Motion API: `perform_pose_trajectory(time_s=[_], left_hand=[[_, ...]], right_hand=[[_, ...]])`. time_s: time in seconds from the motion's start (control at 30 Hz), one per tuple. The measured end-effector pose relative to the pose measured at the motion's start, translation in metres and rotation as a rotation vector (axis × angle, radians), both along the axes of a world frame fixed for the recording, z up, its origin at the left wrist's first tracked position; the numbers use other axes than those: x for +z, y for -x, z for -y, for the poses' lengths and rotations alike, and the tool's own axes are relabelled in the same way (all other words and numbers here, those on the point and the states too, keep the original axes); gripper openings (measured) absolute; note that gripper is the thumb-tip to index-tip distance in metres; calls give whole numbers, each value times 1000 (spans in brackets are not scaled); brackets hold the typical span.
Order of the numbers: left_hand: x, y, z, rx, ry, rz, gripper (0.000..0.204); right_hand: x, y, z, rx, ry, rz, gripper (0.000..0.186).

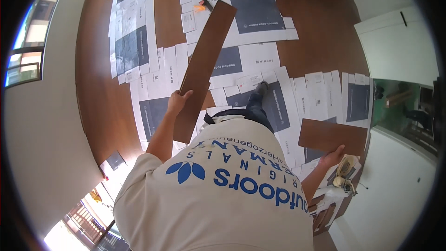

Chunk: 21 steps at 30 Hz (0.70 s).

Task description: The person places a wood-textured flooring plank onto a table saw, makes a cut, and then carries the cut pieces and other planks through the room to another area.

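Note:
My left hand (177,102) grips the edge of a long brown floorboard (210,49), with the thumb over its face. That board slants up and to the right from beside my waist. Out to the right, my right hand (331,156) holds a shorter brown floorboard (332,135) by its near edge, the thumb on top. Both boards are apart from each other, one on each side of my body.
Opened white and dark-grey cardboard sheets (258,11) cover much of the brown wood floor (316,28). A small black and orange tool (204,4) lies near the long board's far end. Corded equipment (344,179) and wood pieces (325,214) are at the lower right. Walls stand on both sides.

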<state>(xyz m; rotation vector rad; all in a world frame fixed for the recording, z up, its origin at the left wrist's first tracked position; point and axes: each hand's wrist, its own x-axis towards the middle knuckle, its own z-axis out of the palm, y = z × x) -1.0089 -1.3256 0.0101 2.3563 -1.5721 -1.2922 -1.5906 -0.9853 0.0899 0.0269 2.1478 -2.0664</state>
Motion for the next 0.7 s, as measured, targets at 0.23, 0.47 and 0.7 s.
perform_pose_trajectory(time_s=[0.23, 0.47, 0.7], left_hand=[[96, 139, 198, 80, 311, -190, 67], [144, 255, 407, 12, 344, -458, 64], [181, 309, 578, 62, 287, -601, 57]], right_hand=[[81, 25, 425, 660, 311, 250, 54], [68, -83, 677, 1101, 484, 613, 41], [57, -86, 841, 1078, 349, 474, 41]])
